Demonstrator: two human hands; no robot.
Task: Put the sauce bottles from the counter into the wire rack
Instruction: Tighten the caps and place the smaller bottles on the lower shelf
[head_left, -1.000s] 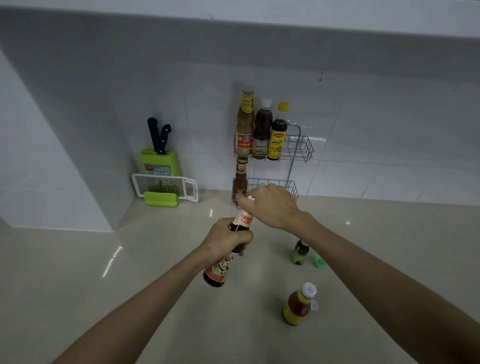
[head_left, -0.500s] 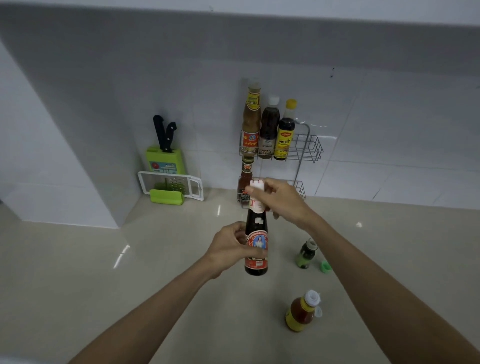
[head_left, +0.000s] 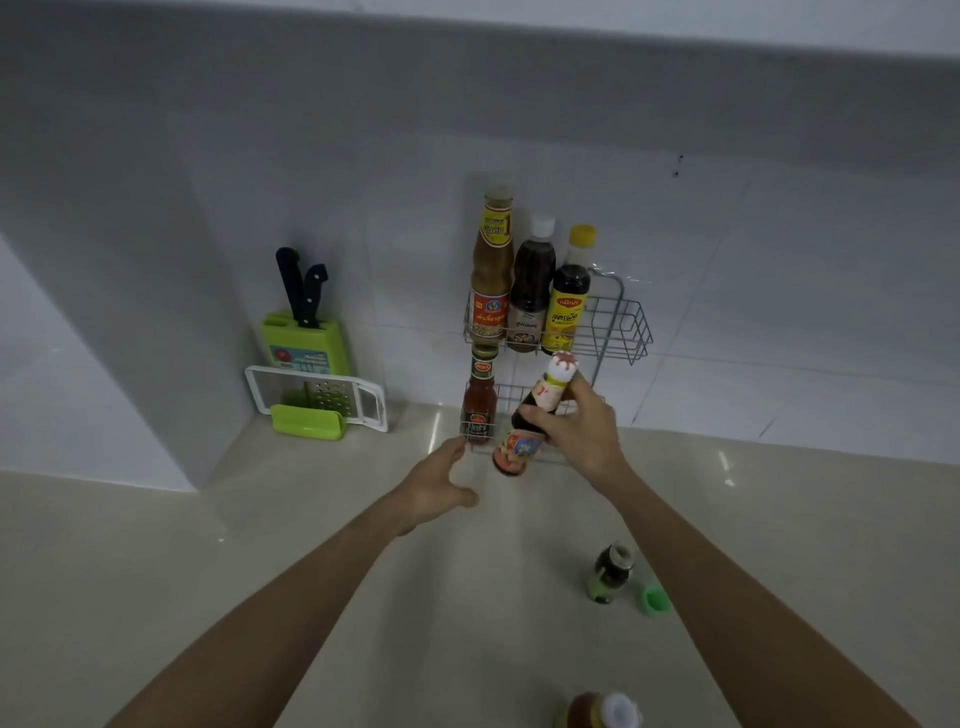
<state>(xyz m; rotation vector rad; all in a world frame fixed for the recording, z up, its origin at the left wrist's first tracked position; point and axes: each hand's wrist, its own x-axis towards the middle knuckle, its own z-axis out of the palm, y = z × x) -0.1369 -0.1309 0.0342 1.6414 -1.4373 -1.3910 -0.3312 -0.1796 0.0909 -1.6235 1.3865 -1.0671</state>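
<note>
Glossy, smooth counter (head_left: 208, 597) throwing back streaks of light — thin bare-metal wire rack (head_left: 623, 332) against shiny white wall tiles (head_left: 805, 291). Dark glass-look sauce bottle (head_left: 524, 431) with paper label, white wrapped cap. Bright green plastic knife block (head_left: 304, 345) — matt black knife handles (head_left: 301, 286).

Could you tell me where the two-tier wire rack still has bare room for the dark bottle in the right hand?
The upper tier is free right of the yellow-capped bottle; its left holds three bottles. The lower tier is free right of the red sauce bottle, where the right hand holds the dark bottle.
</note>
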